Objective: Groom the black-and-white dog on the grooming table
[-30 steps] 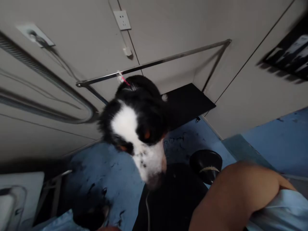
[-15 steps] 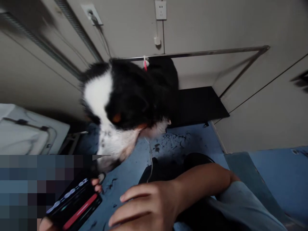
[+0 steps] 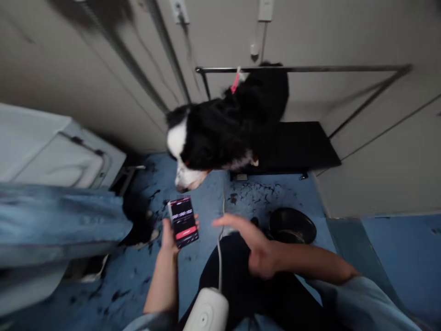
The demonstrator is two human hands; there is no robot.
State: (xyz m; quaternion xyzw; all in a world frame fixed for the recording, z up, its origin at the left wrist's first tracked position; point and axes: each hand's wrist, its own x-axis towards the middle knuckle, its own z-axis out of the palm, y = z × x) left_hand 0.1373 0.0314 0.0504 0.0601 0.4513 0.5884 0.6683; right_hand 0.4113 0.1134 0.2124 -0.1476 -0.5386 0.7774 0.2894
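My left hand (image 3: 168, 236) is wrapped round a mobile phone (image 3: 184, 223) whose lit screen shows a row of digits and a red bar. Just right of the phone, my right hand (image 3: 257, 248) holds nothing; its index finger is stretched out toward the phone and the others look curled, slightly blurred. Beyond the phone is a black and white dog (image 3: 223, 133), its head lowered near the phone's top edge. A pink loop (image 3: 234, 85) sits at its back, by a metal rail. In front of my lap lies a white rounded device (image 3: 208, 312) with a white cable (image 3: 219, 257).
The dog is on a black platform (image 3: 306, 147) below the metal rail (image 3: 327, 69). A black bowl (image 3: 292, 225) sits on the blue floor, with dark hair tufts about. At left are a white cabinet-like unit (image 3: 62, 161) and a person's blue garment (image 3: 58, 220).
The view has pulled back, and the dog's head now appears smaller and farther off. The phone has come upright into the middle. My right hand has gone from spread fingers to one pointing finger.
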